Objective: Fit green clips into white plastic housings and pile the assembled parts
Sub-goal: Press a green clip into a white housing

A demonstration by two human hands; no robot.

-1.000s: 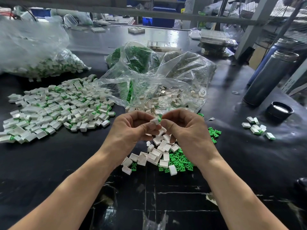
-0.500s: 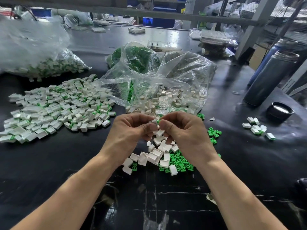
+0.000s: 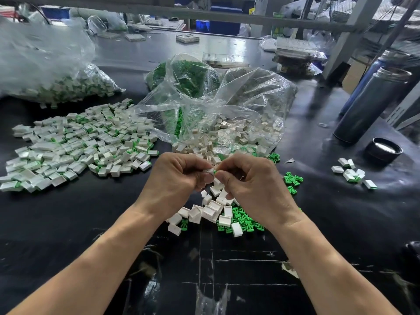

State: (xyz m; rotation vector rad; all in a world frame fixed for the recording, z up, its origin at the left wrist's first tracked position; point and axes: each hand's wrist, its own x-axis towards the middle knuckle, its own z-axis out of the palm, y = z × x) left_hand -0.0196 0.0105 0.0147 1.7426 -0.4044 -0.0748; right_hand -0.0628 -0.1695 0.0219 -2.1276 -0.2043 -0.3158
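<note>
My left hand (image 3: 177,180) pinches a small white housing (image 3: 209,172) at the centre of the view. My right hand (image 3: 252,185) meets it fingertip to fingertip and pinches a green clip (image 3: 215,171) at the housing's right end; only a sliver of green shows. Below the hands lie loose white housings (image 3: 204,211) and loose green clips (image 3: 243,220) on the black table. A broad pile of assembled parts (image 3: 77,142), white with green ends, spreads out at the left.
An open clear bag (image 3: 227,123) spills white housings behind my hands; a bag of green clips (image 3: 184,76) stands behind it. Another full bag (image 3: 52,85) is far left. A metal flask (image 3: 372,105), its black lid (image 3: 385,150) and a few assembled parts (image 3: 351,173) are on the right.
Both hands have stayed together at the centre, fingertips working on the same housing. A bit of green now shows at the housing's right end.
</note>
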